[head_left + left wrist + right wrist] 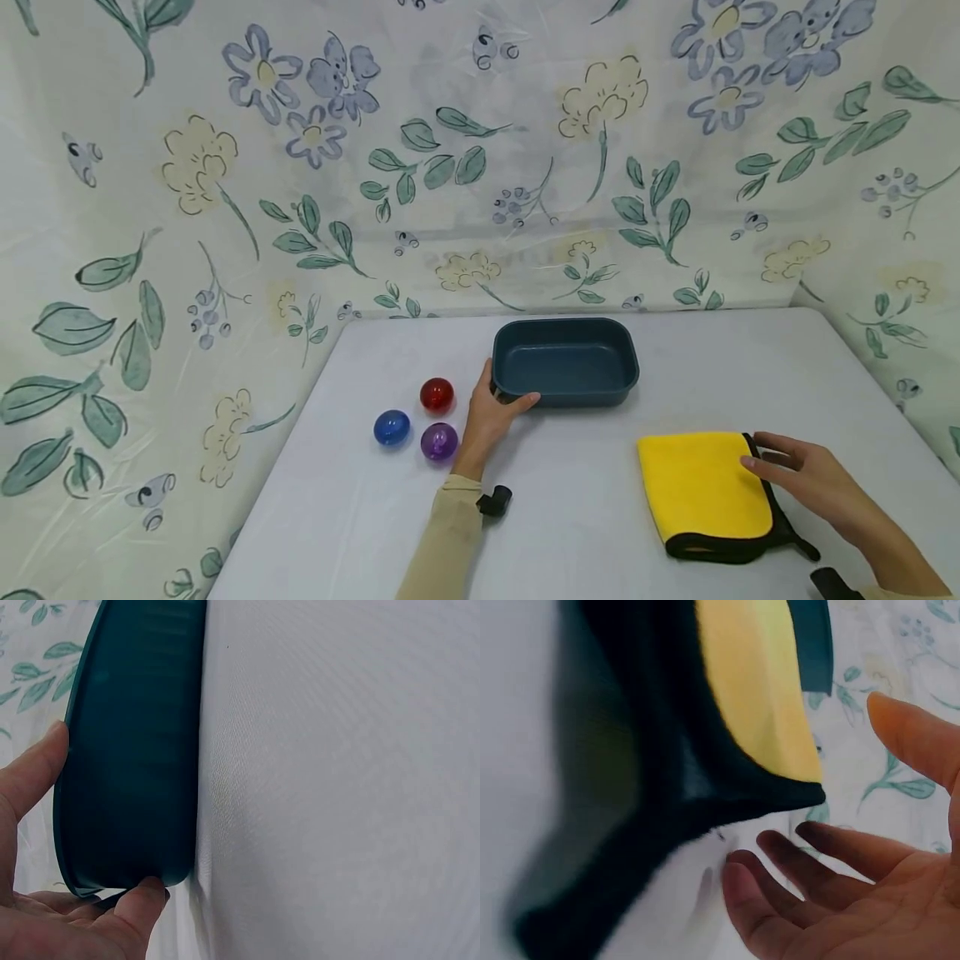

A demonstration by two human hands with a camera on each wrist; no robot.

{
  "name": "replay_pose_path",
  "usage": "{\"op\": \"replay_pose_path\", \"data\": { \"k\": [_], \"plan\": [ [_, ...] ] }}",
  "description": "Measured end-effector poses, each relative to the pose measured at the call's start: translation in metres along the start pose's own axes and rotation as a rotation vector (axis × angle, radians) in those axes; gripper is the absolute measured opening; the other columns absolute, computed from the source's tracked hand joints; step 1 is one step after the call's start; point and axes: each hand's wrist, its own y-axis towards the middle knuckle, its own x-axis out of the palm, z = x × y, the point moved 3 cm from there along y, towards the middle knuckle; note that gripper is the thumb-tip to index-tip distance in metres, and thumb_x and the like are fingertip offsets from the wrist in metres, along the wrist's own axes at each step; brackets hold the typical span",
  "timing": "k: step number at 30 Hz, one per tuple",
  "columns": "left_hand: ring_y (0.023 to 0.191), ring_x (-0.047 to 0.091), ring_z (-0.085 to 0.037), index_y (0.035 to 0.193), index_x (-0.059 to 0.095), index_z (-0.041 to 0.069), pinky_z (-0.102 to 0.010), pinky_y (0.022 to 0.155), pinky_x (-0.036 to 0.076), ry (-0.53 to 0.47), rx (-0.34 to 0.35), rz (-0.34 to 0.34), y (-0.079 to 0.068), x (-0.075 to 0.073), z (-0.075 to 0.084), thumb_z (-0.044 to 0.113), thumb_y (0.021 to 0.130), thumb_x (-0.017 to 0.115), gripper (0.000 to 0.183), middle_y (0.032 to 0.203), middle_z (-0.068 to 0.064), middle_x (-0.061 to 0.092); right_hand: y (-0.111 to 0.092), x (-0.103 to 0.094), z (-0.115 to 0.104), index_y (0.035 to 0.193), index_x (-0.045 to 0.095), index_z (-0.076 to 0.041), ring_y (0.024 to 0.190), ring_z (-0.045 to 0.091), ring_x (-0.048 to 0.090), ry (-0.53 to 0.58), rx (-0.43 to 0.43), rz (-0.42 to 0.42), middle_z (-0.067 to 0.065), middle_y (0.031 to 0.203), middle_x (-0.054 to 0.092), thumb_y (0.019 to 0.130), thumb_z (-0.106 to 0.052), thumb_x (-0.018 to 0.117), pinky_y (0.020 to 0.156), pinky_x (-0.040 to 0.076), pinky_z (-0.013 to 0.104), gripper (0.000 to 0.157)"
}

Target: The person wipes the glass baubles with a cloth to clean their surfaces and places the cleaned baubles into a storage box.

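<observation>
A dark teal rectangular dish sits toward the back of the table, its inside bare. My left hand holds its near left corner, the thumb along the front wall and the fingers at the left end. In the left wrist view, that hand wraps the corner, one digit at the rim. Nearer the front right lies a folded yellow cloth with black edging and a black loop. My right hand hovers at its right edge with loosely bent fingers; the right wrist view shows a gap between thumb and fingers.
Left of the left forearm, three shiny balls, red, blue and purple, are grouped on the white table. Floral sheeting hangs behind the table and along its sides.
</observation>
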Motion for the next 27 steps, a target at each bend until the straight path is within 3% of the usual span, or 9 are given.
{"op": "replay_pose_path", "data": {
  "k": [9, 13, 20, 24, 27],
  "plan": [
    [0.16, 0.023, -0.035, 0.165, 0.019, 0.005, -0.052, 0.13, 0.025, -0.018, 0.013, -0.003, 0.001, 0.0, -0.001, 0.024, 0.085, 0.086, 0.107, 0.172, -0.016, 0.025, -0.003, 0.01, 0.006, 0.155, 0.023, 0.017, 0.135, 0.058, 0.046, 0.062, 0.076, -0.015, 0.042, 0.155, 0.031, 0.095, -0.065, 0.061, 0.097, 0.059, 0.053, 0.108],
    [0.16, 0.023, -0.035, 0.165, 0.019, 0.004, -0.053, 0.13, 0.024, -0.01, 0.013, -0.005, 0.001, 0.0, -0.002, 0.025, 0.084, 0.086, 0.107, 0.172, -0.016, 0.025, -0.003, 0.013, 0.007, 0.154, 0.022, 0.018, 0.132, 0.058, 0.046, 0.082, 0.12, -0.036, 0.043, 0.155, 0.031, 0.094, -0.064, 0.064, 0.098, 0.058, 0.056, 0.11],
    [0.16, 0.023, -0.034, 0.165, 0.019, 0.004, -0.053, 0.13, 0.023, -0.018, 0.029, -0.009, 0.001, 0.0, 0.0, 0.024, 0.085, 0.086, 0.106, 0.172, -0.015, 0.026, 0.001, 0.017, 0.008, 0.15, 0.022, 0.025, 0.132, 0.056, 0.049, 0.149, 0.117, -0.091, 0.047, 0.153, 0.03, 0.096, -0.054, 0.068, 0.106, 0.05, 0.061, 0.106],
    [0.16, 0.024, -0.033, 0.165, 0.02, 0.005, -0.052, 0.13, 0.024, -0.018, 0.031, -0.011, 0.001, 0.0, -0.001, 0.025, 0.084, 0.086, 0.106, 0.172, -0.015, 0.026, 0.002, 0.02, 0.008, 0.148, 0.02, 0.027, 0.119, 0.04, 0.064, 0.25, 0.115, -0.155, 0.045, 0.152, 0.036, 0.1, -0.046, 0.065, 0.104, 0.056, 0.052, 0.099],
    [0.16, 0.024, -0.032, 0.165, 0.02, 0.007, -0.051, 0.13, 0.024, -0.015, 0.023, -0.011, 0.001, -0.001, -0.001, 0.026, 0.084, 0.086, 0.107, 0.172, -0.014, 0.026, 0.001, 0.021, 0.006, 0.148, 0.021, 0.027, 0.114, 0.028, 0.065, 0.272, 0.105, -0.18, 0.044, 0.15, 0.039, 0.101, -0.042, 0.065, 0.101, 0.058, 0.047, 0.095]
  ]
}}
